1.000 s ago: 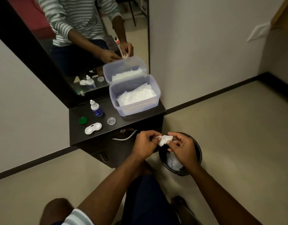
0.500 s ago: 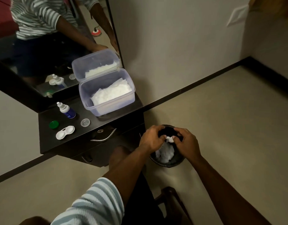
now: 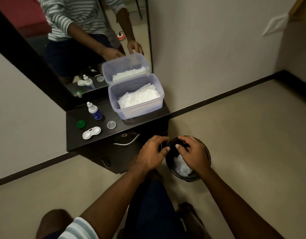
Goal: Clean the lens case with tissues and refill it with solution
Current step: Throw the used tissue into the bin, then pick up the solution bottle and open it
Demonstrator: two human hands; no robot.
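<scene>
White twin-well plastic lens case (image 3: pixel 91 133) uncapped on black cabinet top (image 3: pixel 148 116); left hand (image 3: pixel 153 155) and right hand (image 3: pixel 193 153) loosely open, empty, above round black bin (image 3: pixel 206 152).

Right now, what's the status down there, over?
Both hands empty: left hand beside the black bin, right hand over it. Used tissue binned. Lens case open, untouched on cabinet. Nothing blocking.

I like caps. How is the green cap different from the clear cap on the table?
The green cap is solid coloured; the clear cap is see-through. The green cap lies left of the lens case, while the clear cap lies to its right, nearer the tissue box. Both are small and round, lie flat and are off the case.
</scene>
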